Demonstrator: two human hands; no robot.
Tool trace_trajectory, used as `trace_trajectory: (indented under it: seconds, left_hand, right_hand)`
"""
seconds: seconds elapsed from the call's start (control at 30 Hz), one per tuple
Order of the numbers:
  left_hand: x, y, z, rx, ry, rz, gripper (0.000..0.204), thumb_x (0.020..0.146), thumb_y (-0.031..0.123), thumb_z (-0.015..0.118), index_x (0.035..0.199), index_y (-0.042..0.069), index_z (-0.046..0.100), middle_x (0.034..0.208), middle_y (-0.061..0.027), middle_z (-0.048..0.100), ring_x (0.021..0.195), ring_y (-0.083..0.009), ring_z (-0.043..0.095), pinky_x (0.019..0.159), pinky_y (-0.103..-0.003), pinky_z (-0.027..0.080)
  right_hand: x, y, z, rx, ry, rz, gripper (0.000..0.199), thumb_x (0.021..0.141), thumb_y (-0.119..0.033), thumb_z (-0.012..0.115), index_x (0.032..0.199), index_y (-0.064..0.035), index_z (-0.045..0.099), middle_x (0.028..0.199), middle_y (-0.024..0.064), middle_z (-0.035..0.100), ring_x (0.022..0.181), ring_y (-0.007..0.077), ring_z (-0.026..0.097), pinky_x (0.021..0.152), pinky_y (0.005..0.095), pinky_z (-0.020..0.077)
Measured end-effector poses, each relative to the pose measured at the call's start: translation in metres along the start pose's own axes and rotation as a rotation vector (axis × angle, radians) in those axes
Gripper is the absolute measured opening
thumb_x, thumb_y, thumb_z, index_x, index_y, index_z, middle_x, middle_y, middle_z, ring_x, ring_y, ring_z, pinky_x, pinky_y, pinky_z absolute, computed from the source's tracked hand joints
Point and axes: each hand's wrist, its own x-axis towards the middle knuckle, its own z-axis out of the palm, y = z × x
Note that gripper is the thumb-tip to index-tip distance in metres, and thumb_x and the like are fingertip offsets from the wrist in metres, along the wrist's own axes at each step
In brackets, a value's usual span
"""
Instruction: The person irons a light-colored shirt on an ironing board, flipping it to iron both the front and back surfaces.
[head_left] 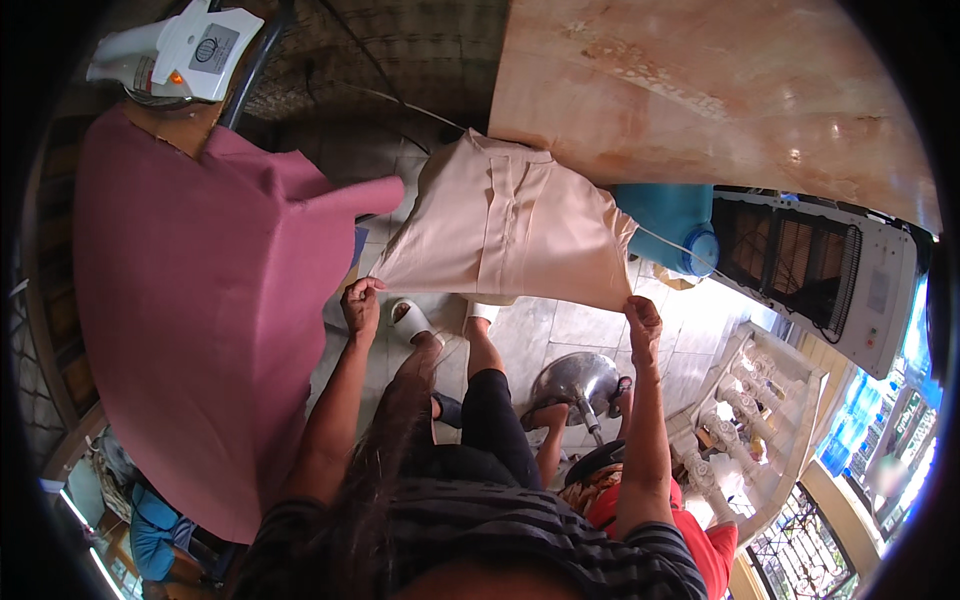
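A pale peach garment (pixel 520 225), which looks like a shirt with a long placket down its middle, is spread out in front of me. My left hand (pixel 362 306) pinches its near left corner. The near right corner is gripped in my right hand (pixel 645 326). Between both hands the near edge is stretched nearly straight, while the far end lies up by the marble-patterned table. To the left of my left hand stands a board draped in a maroon cloth (pixel 190 330). A white iron (pixel 180 55) with a lit orange light rests at its far end.
A marble-patterned table (pixel 720 90) fills the far right, with a teal water container (pixel 665 225) below its edge. Beyond it stands a white-framed appliance (pixel 800 270). A round metal stool base (pixel 577 383) and a white balustrade (pixel 745 415) are near another person in red (pixel 715 550).
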Motion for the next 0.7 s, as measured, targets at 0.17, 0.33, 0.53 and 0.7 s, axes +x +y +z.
trace_trajectory:
  seconds: [0.17,0.33,0.53,0.7]
  left_hand:
    - [-0.003,-0.007,0.005,-0.032,-0.07,-0.142,0.022,0.088,-0.007,0.046,0.08,0.001,0.064,0.079,-0.0002,0.063,0.076,-0.0087,0.054,0.076,-0.022,0.041]
    - [-0.003,-0.027,0.014,0.087,-0.024,0.023,0.013,0.085,0.001,0.057,0.095,0.005,0.066,0.094,-0.0064,0.065,0.086,-0.0152,0.058,0.075,-0.03,0.048]
    - [-0.039,-0.04,0.071,-0.25,0.042,-0.612,0.071,0.079,0.025,0.081,0.136,0.011,0.04,0.109,-0.0082,0.06,0.099,-0.0206,0.058,0.079,-0.038,0.05]
    - [-0.057,0.066,0.133,-0.625,-0.108,-0.979,0.068,0.077,0.029,0.086,0.126,0.006,0.045,0.103,-0.0045,0.06,0.079,-0.0138,0.059,0.062,-0.028,0.049]
  right_hand:
    - [-0.004,0.021,-0.005,-0.162,0.022,0.101,0.027,0.091,-0.009,0.068,0.117,-0.0036,0.061,0.093,0.0057,0.071,0.088,0.0107,0.062,0.083,0.0258,0.0467]
    - [0.01,0.037,0.011,-0.359,-0.01,0.152,0.031,0.091,-0.013,0.067,0.12,-0.0027,0.06,0.099,0.0094,0.072,0.092,0.0145,0.065,0.082,0.0289,0.0505]
    - [0.073,-0.038,0.121,-0.484,-0.102,-0.254,0.033,0.086,-0.008,0.068,0.118,-0.0045,0.064,0.116,0.0174,0.063,0.098,0.0291,0.066,0.084,0.0371,0.0542]
    - [0.137,-0.077,0.183,-0.522,-0.087,-0.566,0.037,0.086,-0.006,0.067,0.122,-0.0092,0.062,0.113,0.0186,0.062,0.101,0.037,0.063,0.084,0.0432,0.0538]
